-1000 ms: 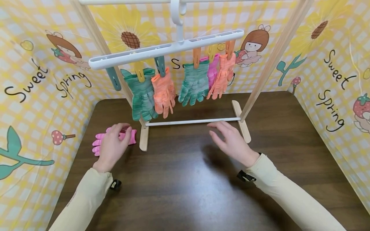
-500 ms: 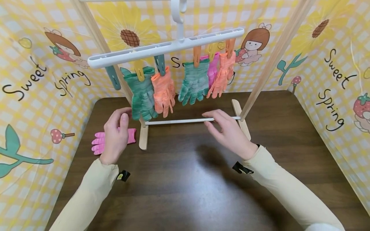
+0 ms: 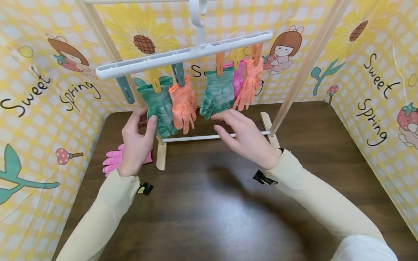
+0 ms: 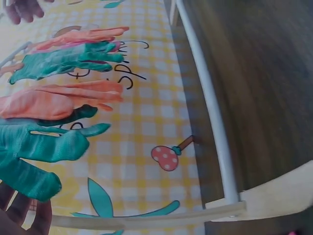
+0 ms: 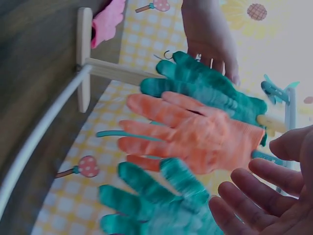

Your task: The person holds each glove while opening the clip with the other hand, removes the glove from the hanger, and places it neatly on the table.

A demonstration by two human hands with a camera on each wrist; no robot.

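My left hand is beside the leftmost green glove, its thumb overlapping the glove's edge and its fingers loosely bent. In the right wrist view, the left hand reaches down behind that glove. My right hand hovers in front of the rack with relaxed fingers, close below a second green glove, holding nothing. Between the hands hangs an orange glove from a teal clothespin. A yellow clothespin holds the leftmost green glove. Partly behind my left wrist, a pink glove lies on the table.
A white hanger hangs tilted from a wooden rack with a white lower bar. A bare teal clothespin dangles at its left end. Pink and orange gloves hang at right. Printed cloth walls surround the table.
My left hand has risen from above the pink glove to the side of the leftmost green glove. The right hand has moved left and up, towards the hanging gloves.
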